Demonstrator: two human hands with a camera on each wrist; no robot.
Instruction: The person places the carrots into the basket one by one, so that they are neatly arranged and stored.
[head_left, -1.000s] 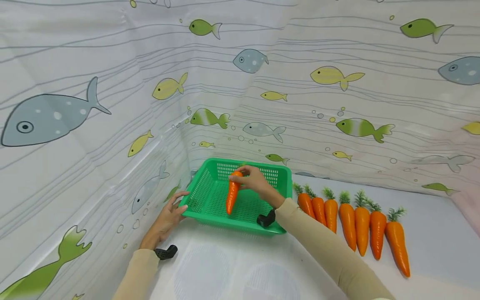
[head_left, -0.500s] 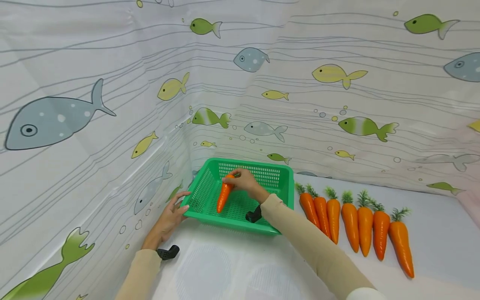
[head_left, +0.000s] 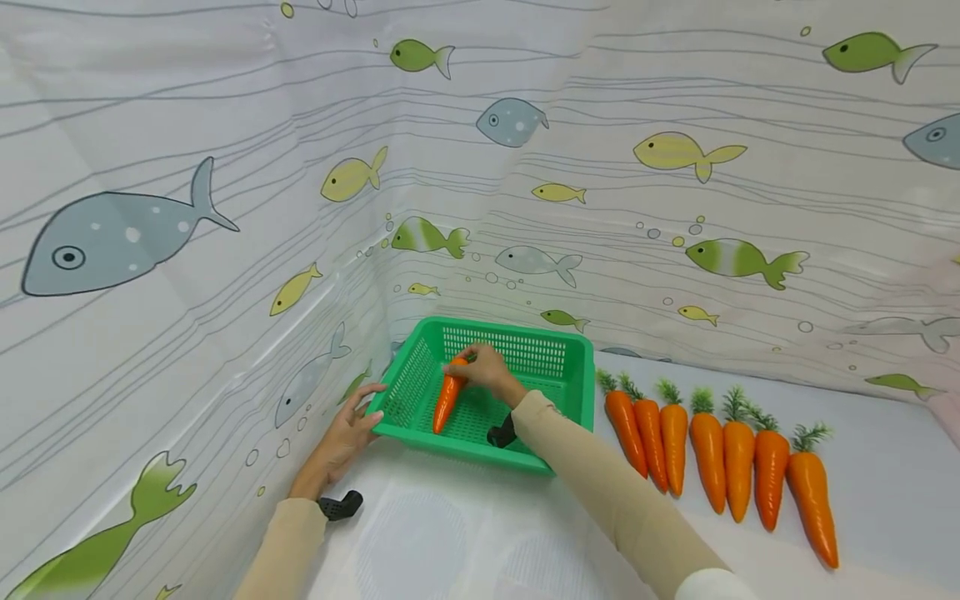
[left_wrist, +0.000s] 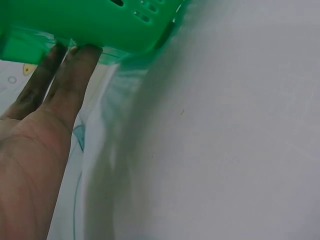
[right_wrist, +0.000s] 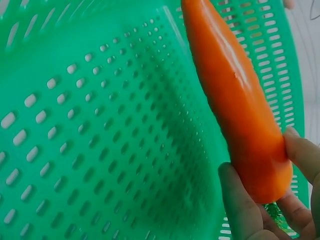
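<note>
A green plastic basket (head_left: 480, 454) stands on the white table, tilted in neither direction that I can see. My right hand (head_left: 487, 368) is inside it, pinching an orange carrot (head_left: 447, 404) by its thick leafy end. The carrot's narrow tip points toward the basket's front. In the right wrist view, thumb and fingers lie on both sides of the carrot (right_wrist: 240, 95), its green leaves mostly hidden by the hand. My left hand (head_left: 345, 435) holds the basket's left rim near the front corner. The left wrist view shows fingers (left_wrist: 70, 77) reaching under the rim, their tips hidden.
Several orange carrots (head_left: 738, 471) with green tops lie in a row on the table, right of the basket. A fish-patterned sheet (head_left: 600, 250) rises behind and along the left, close to the left arm. Both wrists wear black devices (head_left: 341, 505).
My right hand has moved left and slightly down inside the basket with the carrot. My left hand stays on the rim. The view has shifted slightly.
</note>
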